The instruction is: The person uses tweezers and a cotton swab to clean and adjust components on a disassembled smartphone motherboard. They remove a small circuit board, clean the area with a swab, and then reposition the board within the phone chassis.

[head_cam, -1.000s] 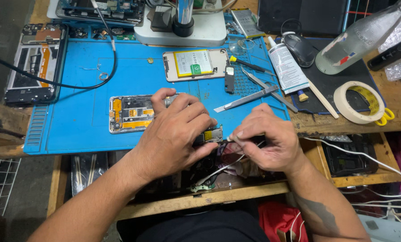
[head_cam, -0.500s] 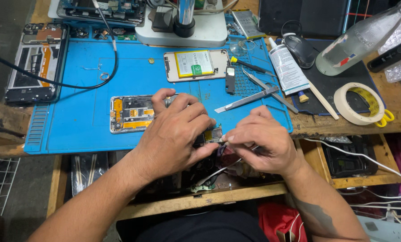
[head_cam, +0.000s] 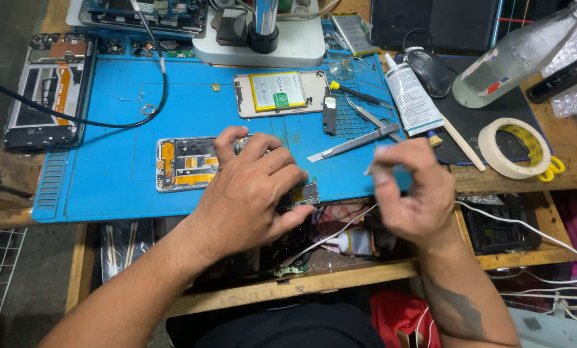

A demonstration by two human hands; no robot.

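A single head-worn camera looks steeply down and slightly forward over a workbench, close enough that both forearms enter from the bottom edge and the left hand (head_cam: 253, 187) and right hand (head_cam: 411, 193) sit near the middle of the frame. The blue work mat (head_cam: 108, 129) fills the upper left and centre, with the microscope base (head_cam: 262, 38) cut off by the top edge (so the view faces away from the person's body toward the back of the bench). There is no second view, so nothing is shared; the frame takes in the bench's front wooden edge (head_cam: 340, 277) and a strip of the person's lap below.
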